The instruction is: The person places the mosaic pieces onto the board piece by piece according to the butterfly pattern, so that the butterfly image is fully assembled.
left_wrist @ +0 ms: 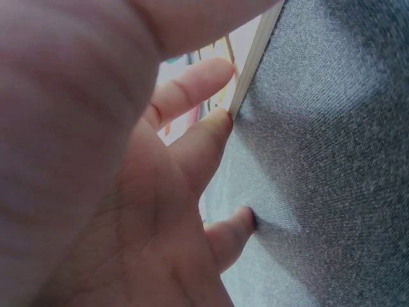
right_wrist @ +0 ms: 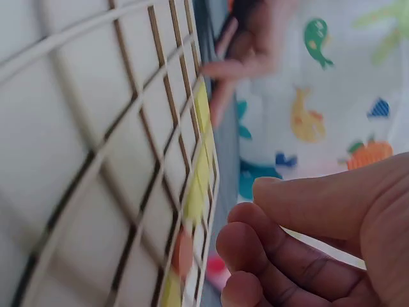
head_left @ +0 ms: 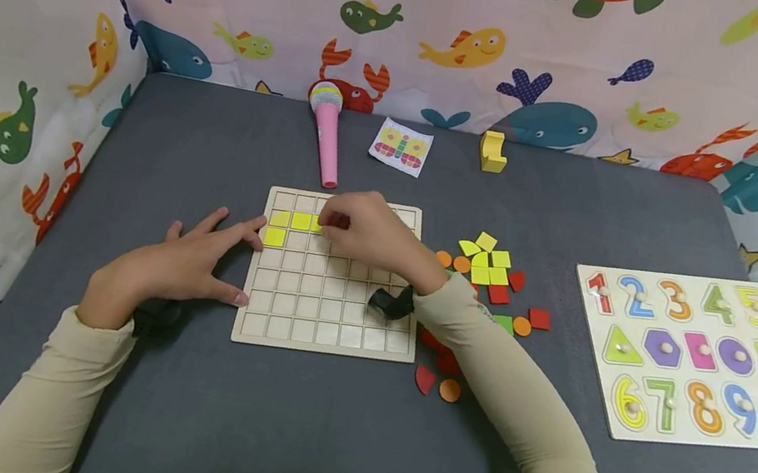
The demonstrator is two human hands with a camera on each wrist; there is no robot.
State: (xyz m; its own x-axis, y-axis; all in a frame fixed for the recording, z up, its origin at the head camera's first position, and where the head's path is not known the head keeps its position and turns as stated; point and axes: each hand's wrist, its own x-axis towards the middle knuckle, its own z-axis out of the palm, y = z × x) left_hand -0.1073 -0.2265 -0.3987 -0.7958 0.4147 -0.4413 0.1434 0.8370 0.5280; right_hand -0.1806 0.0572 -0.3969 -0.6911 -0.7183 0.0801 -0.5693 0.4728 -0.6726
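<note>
Grid board (head_left: pixel 306 308), a flat, four-sided panel of pale wood with ridged square cells, lies on the grey, fabric-textured tabletop (head_left: pixel 306 435) between the left hand (head_left: pixel 179 265) and the right forearm, partly beneath the right hand (head_left: pixel 373 227).

Left hand: released, fingers spread, touching the board's left edge.

Yellow tiles (head_left: pixel 281 217): flat squares, four visible, seated in cells between the two hands; three form one row, one sits below the leftmost.

Microphone (head_left: pixel 326 144): smooth pink handle, rounded head; lies beyond the right hand, to its left.

Right hand: fingers curled over the board's upper rows; whether they pinch a tile cannot be told.

Printed card (head_left: pixel 400 147): thin, butterfly pattern; beyond the right hand.

Yellow block (head_left: pixel 492 153): curved notch; beyond the right hand, to its right.

Loose pieces (head_left: pixel 479 273): flat squares, discs and rounded-edge shapes, right of the right hand.

Number puzzle (head_left: pixel 699 373): flat panel, knobbed inserts; well apart, right of the right hand.
</note>
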